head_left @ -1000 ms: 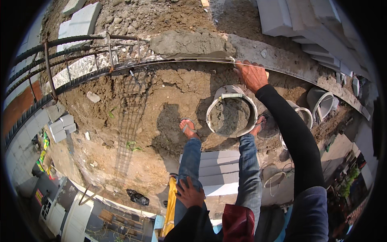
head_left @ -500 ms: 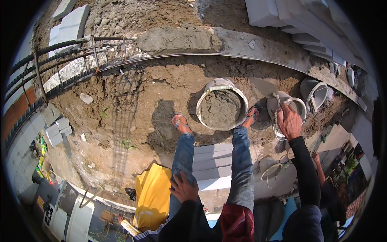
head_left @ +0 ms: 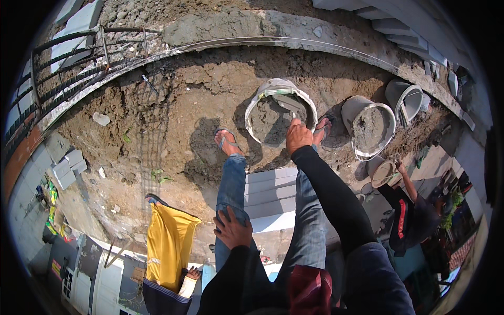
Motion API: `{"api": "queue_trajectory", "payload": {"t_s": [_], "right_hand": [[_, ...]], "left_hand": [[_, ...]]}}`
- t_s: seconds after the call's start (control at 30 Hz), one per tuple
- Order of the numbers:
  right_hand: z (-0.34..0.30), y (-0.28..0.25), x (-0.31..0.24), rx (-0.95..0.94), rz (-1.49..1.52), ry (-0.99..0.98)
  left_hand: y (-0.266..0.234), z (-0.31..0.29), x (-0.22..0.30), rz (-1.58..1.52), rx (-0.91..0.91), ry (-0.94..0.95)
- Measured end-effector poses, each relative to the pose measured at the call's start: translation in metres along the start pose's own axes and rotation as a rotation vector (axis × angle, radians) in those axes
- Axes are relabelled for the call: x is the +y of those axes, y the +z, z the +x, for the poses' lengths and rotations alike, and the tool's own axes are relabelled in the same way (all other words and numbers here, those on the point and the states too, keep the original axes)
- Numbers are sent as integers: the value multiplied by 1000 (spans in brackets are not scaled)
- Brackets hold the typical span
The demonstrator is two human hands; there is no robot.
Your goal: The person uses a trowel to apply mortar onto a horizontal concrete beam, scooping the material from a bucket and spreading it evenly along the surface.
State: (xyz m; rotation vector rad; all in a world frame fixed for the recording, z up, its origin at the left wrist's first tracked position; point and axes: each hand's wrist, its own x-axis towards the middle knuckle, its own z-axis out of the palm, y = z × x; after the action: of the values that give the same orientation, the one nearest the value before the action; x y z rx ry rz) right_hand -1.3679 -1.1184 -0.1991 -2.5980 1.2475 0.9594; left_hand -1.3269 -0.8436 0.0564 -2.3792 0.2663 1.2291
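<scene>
My right hand [head_left: 298, 137] is closed round the handle of a trowel [head_left: 286, 102]. The trowel's blade lies on the wet grey mortar [head_left: 268, 123] inside a round bucket [head_left: 250, 125], which stands between my feet. Spread over my left knee, my left hand [head_left: 231, 227] rests with its fingers apart and nothing in it. Right of my foot stands a second bucket [head_left: 353, 113], tilted and with mortar in it.
A third bucket [head_left: 392, 94] leans farther right, near stacked pale blocks [head_left: 401, 31]. Beyond the buckets runs a concrete strip [head_left: 231, 27], with steel rebar [head_left: 68, 60] at far left. One person in yellow trousers [head_left: 170, 236] and another in dark clothing [head_left: 407, 215] are nearby.
My right hand has moved left with the trowel, from the second bucket to the one between my feet. The person in yellow has shifted left, and the one at right shows more.
</scene>
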Motion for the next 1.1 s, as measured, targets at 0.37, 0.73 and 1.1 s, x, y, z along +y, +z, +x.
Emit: {"api": "queue_trajectory", "payload": {"t_s": [0.37,0.73,1.1], "right_hand": [[-77,-36,95,-26,111,-153],[-13,3,-48,-481,1607,337],[-63,-24,19,114,626,-11]], "left_hand": [[5,0,-16,-3,-22,-21],[7,4,-21,29,-5,1],[1,9,-14,53,33,15]]}}
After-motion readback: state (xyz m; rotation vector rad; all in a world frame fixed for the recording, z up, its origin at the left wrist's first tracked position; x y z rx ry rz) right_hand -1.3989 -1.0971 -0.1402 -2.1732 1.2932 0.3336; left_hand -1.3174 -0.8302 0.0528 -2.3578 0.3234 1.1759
